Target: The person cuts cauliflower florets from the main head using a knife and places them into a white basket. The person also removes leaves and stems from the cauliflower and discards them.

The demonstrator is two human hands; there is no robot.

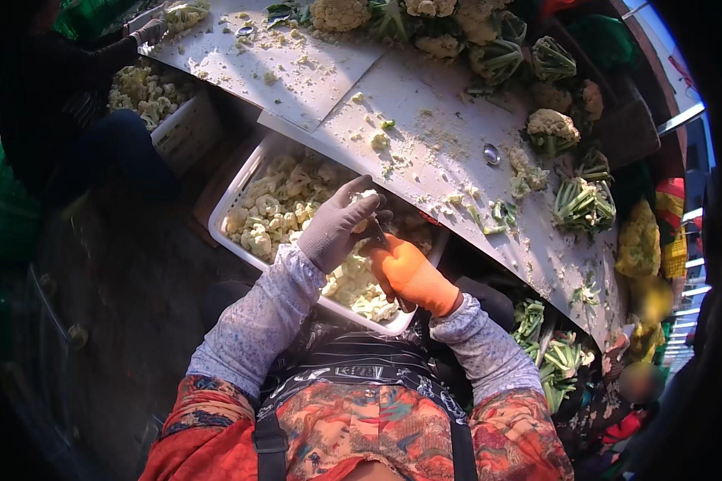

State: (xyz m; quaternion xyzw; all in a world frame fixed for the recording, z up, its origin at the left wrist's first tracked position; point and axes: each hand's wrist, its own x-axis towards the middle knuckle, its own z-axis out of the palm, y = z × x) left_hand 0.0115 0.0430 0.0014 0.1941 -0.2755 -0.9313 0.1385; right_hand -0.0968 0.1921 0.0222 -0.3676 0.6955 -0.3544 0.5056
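A grey glove covers my left hand, whose fingers close around a small piece of cauliflower. My right hand, in an orange glove, grips a knife by its handle; the blade meets the cauliflower piece or lies right beside it. Both hands are above a white plastic crate filled with cut cauliflower florets. The crate sits in front of my lap, partly under the edge of a white table. My fingers hide part of the blade and the piece.
Cauliflower heads are piled along the table's far and right sides, among crumbs and a small round metal object. At upper left, a co-worker's gloved hand is near another crate of florets. Cut leaves lie at lower right.
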